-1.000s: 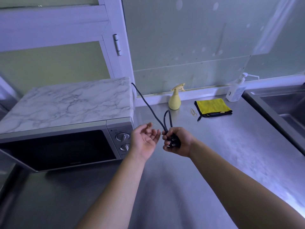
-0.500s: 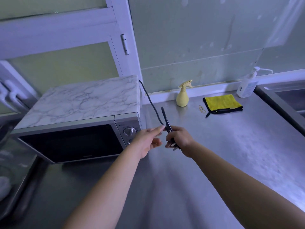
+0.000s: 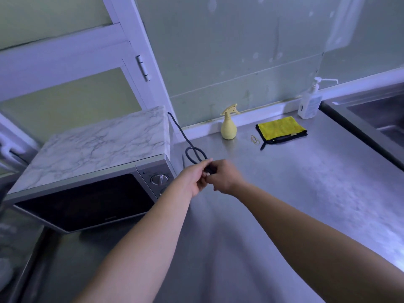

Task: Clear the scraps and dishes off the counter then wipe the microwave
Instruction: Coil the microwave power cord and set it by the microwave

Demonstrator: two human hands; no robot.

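A silver microwave [image 3: 87, 193] with a marble-patterned top and a dark door stands at the left of the steel counter [image 3: 306, 193]. Its black power cord [image 3: 181, 132] runs from behind it and forms a small loop above my hands. My left hand [image 3: 194, 180] and my right hand [image 3: 225, 178] meet just right of the microwave's dials, and both pinch the cord's looped end between them. A folded yellow cloth [image 3: 281, 127] lies at the back of the counter beside a yellow spray bottle [image 3: 228, 125].
A clear pump bottle [image 3: 309, 101] stands at the back right by the sink [image 3: 376, 114]. Rubber bands [image 3: 254, 139] lie between the spray bottle and the cloth. A white door frame with a hinge [image 3: 143, 67] rises behind the microwave.
My left hand has closed in from open-palmed to pinch the cord beside my right hand. The cord now forms a small loop. The view has shifted up and left.
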